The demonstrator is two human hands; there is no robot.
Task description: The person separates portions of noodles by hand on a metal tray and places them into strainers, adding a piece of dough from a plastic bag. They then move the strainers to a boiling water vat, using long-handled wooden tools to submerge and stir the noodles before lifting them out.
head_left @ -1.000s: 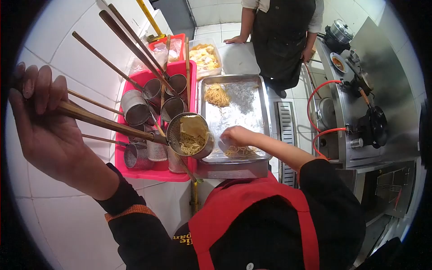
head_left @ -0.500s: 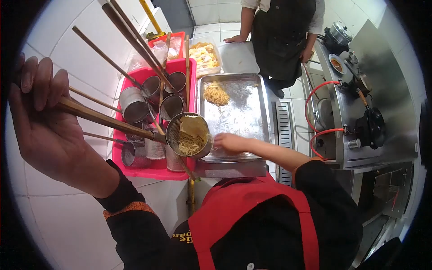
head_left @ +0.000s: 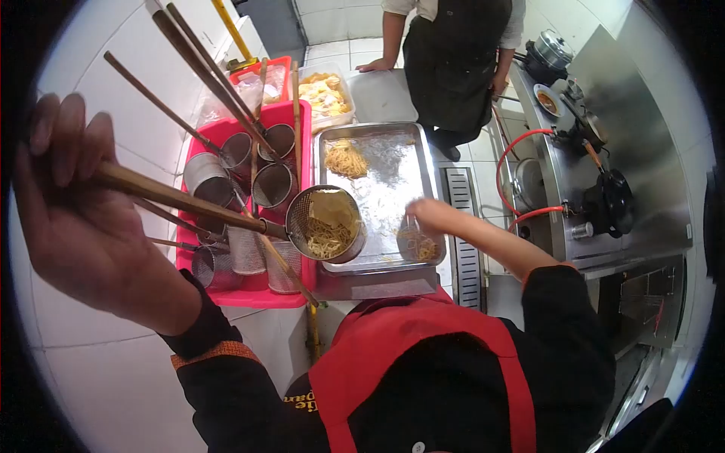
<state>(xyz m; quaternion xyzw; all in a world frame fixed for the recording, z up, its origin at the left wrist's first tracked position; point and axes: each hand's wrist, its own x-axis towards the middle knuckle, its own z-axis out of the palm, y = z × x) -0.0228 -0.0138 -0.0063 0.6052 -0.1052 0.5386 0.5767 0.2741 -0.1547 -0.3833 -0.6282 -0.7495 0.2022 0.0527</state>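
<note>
One left hand point(head_left: 83, 192) wraps the handle point(head_left: 189, 201); noodles point(head_left: 330, 238) sit in the basket point(head_left: 300, 215) beyond its fingers; steadiness should keep it level; loose strands point(head_left: 423, 249) lie by the right hand point(head_left: 429, 216), its fingers' spread and hold too blurred.

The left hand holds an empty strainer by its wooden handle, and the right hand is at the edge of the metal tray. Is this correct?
Almost: the strainer is not empty; the head view shows noodles in it. The left hand does hold its wooden handle, and the right hand is at the edge of the metal tray.
</note>
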